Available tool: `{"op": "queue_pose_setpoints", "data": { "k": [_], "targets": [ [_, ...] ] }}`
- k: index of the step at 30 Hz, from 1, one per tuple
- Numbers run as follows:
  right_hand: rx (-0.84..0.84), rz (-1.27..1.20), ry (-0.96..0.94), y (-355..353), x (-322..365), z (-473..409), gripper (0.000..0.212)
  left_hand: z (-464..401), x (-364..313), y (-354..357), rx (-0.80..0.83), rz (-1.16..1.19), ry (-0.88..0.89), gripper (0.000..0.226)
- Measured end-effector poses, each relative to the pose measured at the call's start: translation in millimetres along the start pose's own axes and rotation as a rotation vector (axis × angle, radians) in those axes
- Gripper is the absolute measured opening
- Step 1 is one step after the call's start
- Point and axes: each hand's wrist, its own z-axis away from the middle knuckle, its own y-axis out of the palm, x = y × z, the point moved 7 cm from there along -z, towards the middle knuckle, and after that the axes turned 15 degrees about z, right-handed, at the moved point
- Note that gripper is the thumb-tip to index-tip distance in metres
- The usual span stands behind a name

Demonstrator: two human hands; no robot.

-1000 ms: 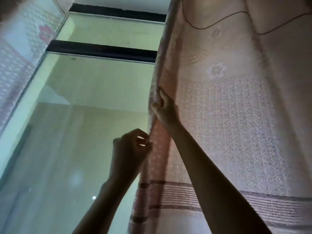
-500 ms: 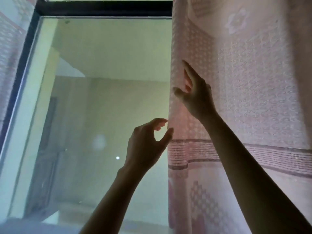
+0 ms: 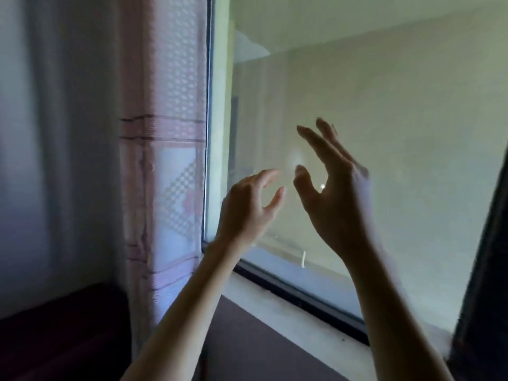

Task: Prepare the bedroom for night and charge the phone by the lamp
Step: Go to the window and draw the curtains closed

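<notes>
A pink lace curtain (image 3: pixel 165 149) hangs gathered at the left side of the window pane (image 3: pixel 398 111). My left hand (image 3: pixel 248 209) is raised in front of the glass, just right of that curtain, fingers curled apart and holding nothing. My right hand (image 3: pixel 334 188) is up beside it, a little higher, fingers spread and empty. Neither hand touches the curtain. The phone and the lamp are not in view.
A dark window frame (image 3: pixel 297 298) runs along a pale sill (image 3: pixel 275 312) below the glass. A dark vertical frame bar (image 3: pixel 483 270) stands at the right edge. A dark piece of furniture (image 3: pixel 60 339) sits low at the left against the white wall (image 3: pixel 55 133).
Both hands let go of the right-hand curtain and moved left across the glass. The view swung down and left, so the left curtain and sill now show.
</notes>
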Motion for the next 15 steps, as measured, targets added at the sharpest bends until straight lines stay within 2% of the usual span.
{"op": "queue_pose_setpoints", "data": {
  "k": [6, 12, 15],
  "targets": [
    [0.088, 0.001, 0.162, 132.6, 1.4, 30.2, 0.050, 19.5, 96.8, -67.1, 0.017, -0.189, -0.100, 0.040],
    [0.207, 0.052, 0.186, 259.8, 9.5, 56.2, 0.052, 32.2, 187.9, -106.4, 0.086, -0.340, -0.052, 0.047],
    [0.269, 0.063, 0.191, 310.8, 14.2, 69.2, 0.053, 40.0, 231.6, -117.4, 0.136, -0.387, -0.094, 0.048]
  ]
}}
